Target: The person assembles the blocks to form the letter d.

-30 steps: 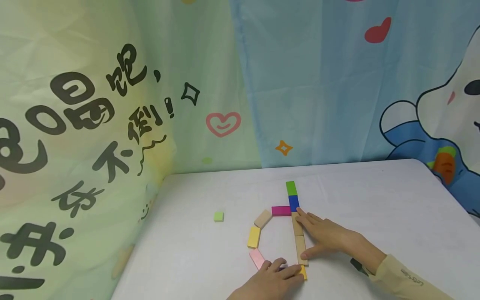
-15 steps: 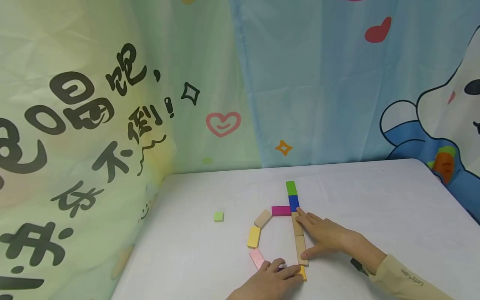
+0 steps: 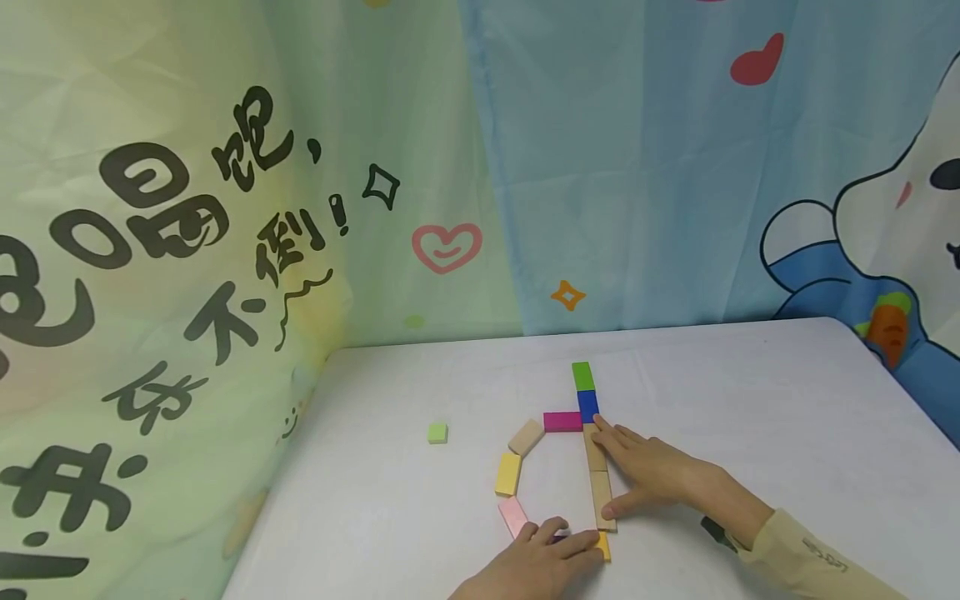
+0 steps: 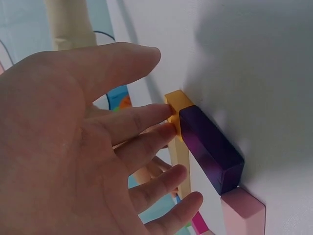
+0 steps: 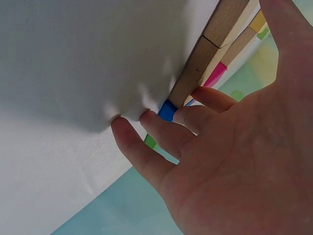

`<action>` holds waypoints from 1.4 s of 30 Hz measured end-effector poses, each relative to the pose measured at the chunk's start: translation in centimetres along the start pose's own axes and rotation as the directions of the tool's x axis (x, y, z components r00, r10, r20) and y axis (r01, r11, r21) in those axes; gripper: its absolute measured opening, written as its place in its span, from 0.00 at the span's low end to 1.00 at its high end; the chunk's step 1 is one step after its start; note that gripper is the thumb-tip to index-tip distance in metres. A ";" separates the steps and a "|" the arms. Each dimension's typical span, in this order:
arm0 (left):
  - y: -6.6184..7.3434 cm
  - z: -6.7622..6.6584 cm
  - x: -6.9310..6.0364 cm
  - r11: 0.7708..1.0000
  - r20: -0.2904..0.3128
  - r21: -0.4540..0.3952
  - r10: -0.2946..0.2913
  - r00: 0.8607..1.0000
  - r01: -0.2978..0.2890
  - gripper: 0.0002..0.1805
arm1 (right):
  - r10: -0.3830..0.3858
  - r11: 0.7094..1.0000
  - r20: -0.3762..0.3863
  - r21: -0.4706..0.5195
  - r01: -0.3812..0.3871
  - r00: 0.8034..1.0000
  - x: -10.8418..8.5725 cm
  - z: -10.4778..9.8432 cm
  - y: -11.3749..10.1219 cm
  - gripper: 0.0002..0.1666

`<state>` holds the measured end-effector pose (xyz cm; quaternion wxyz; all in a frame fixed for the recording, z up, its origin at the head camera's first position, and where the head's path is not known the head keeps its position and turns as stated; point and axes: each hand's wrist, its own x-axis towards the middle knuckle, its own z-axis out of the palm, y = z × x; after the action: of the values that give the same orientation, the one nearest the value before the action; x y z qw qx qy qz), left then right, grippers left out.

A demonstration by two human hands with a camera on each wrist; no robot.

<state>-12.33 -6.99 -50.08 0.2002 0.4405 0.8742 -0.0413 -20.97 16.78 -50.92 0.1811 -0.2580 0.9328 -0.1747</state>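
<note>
Wooden toy blocks lie in a straight column with a curved loop on its left. From the top, the column has a green block (image 3: 582, 377), a blue block (image 3: 588, 407), two plain wooden blocks (image 3: 602, 500) and an orange block (image 3: 604, 547). My left hand (image 3: 536, 562) touches the orange block with two fingertips, its thumb apart. Beside them lies a dark purple block (image 4: 212, 149), mostly covered in the head view. My right hand (image 3: 652, 475) rests along the column's right side, fingers spread, touching the plain blocks.
The loop also has a magenta block (image 3: 562, 422), a tan block (image 3: 527, 437), a yellow block (image 3: 507, 475) and a pink block (image 3: 514, 517). A light green cube (image 3: 437, 433) lies apart to the left on the white table (image 3: 360, 500). A printed curtain (image 3: 585, 167) hangs behind.
My left hand has shifted very slightly left, and the orange block's lower end has edged left with it. My right hand and the other blocks look unchanged.
</note>
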 end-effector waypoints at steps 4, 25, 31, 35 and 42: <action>0.0 0.0 -0.1 1.000 0.001 -0.009 -0.002 1.000 0.002 0.39 | 0.000 1.000 0.000 0.004 0.000 1.000 0.0 0.0 0.0 0.69; -1.5 0.3 -0.6 0.996 -0.105 -0.074 0.041 0.994 -0.049 0.33 | 0.006 1.000 0.009 0.008 -0.006 1.000 0.1 0.0 0.2 0.69; -7.7 0.3 -2.5 0.992 -0.513 -0.088 -0.126 0.849 0.095 0.19 | 0.002 1.000 0.014 0.015 -0.002 1.000 0.2 0.1 0.2 0.69; -13.2 0.7 -4.7 0.938 -0.616 -0.136 -0.333 0.714 0.319 0.17 | 0.010 1.000 0.015 0.011 -0.010 1.000 0.3 0.2 0.1 0.69; -17.0 2.7 -6.1 0.896 -0.500 -0.213 -0.443 0.744 0.390 0.23 | 0.032 0.999 0.026 0.025 -0.032 0.999 0.2 0.1 0.0 0.70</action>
<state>-21.56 -22.62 -51.98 -0.0459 0.2178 0.9715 0.0814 -21.09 16.64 -51.02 0.1994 -0.2429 0.9320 -0.1804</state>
